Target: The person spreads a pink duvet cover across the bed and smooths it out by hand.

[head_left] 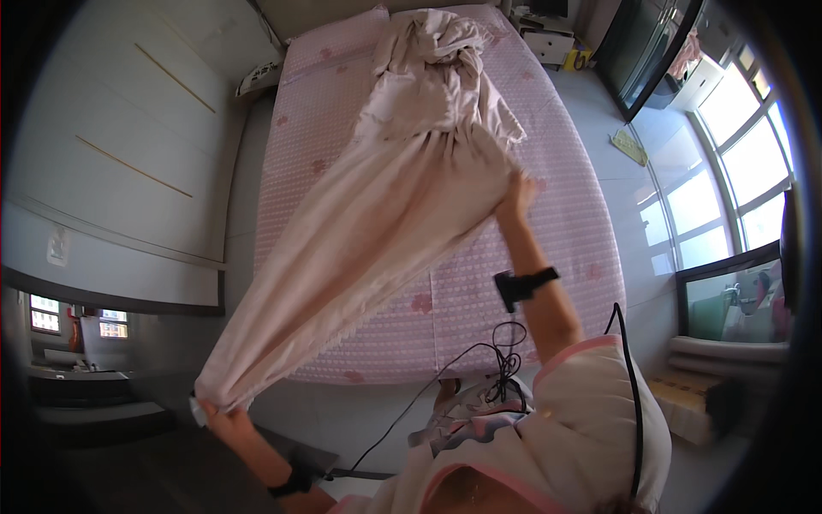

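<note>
- Bed [582, 231]: supports the bunched far end.
- Beige cloth [342, 248]: stretched across the bed, past its near-left corner; I judge this spreading, next calling for even tension.
- Left hand [224, 417]: fingers pinching cloth's gathered end.
- Right hand [516, 195]: at cloth's edge; blurred, finger closure I cannot tell.

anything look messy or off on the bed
The fringed beige blanket looks askew: its far part is bunched up on the pink bedspread, while the left hand holds another part beyond the bedspread's near edge. No spill or damage stands out.
</note>
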`<act>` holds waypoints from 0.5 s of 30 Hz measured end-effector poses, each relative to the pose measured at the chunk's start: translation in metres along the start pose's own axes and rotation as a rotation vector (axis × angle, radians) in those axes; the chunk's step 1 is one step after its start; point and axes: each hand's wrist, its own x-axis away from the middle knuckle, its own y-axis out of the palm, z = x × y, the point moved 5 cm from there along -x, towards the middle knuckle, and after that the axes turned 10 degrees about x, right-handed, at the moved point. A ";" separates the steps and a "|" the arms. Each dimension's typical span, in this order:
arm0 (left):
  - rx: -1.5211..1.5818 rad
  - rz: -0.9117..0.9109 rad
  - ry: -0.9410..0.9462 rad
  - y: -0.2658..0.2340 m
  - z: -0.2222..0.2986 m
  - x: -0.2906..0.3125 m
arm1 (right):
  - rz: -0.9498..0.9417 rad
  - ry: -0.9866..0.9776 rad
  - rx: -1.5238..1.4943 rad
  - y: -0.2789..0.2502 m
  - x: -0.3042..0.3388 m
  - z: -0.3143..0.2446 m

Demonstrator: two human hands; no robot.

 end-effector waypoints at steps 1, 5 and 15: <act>-0.052 -0.145 -0.085 0.001 -0.016 -0.002 | -0.119 -0.138 -0.031 0.003 0.004 -0.051; -0.364 -0.330 -0.271 0.032 -0.102 0.040 | -0.710 -0.347 0.324 0.007 0.151 -0.131; -0.991 -1.200 -0.709 0.087 -0.240 0.175 | -1.742 -0.191 0.703 -0.038 0.288 -0.063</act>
